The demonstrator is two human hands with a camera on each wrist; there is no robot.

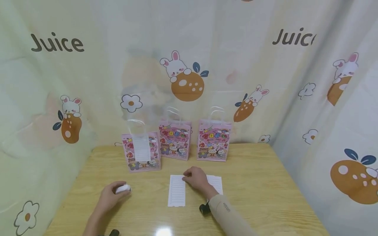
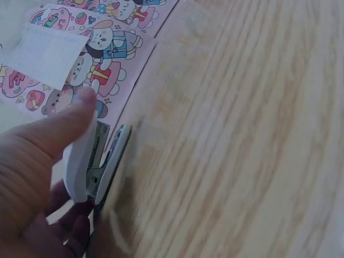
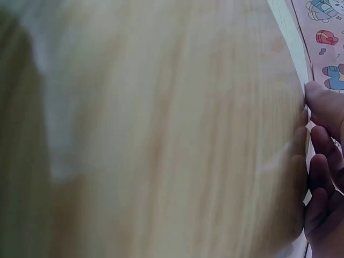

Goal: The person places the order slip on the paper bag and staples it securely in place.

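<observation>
My left hand (image 1: 110, 195) grips a small white stapler (image 2: 80, 161), thumb over its top arm and fingers beneath. In the left wrist view the stapler's jaws stand apart, with nothing between them. At the table's middle lies a lined white paper slip (image 1: 176, 191). My right hand (image 1: 196, 178) pinches this slip at its upper right corner, thumb and fingertips together. Partly hidden under the right hand and wrist is another paper slip (image 1: 217, 184). A third slip (image 1: 141, 149) hangs on the front of the left pink gift bag (image 1: 155, 160).
Two more pink gift bags, a middle one (image 1: 175, 141) and a right one (image 1: 214, 141), stand upright at the back of the wooden table (image 1: 251, 196). All have clear handles. A patterned curtain (image 1: 230, 65) hangs behind and beside the table.
</observation>
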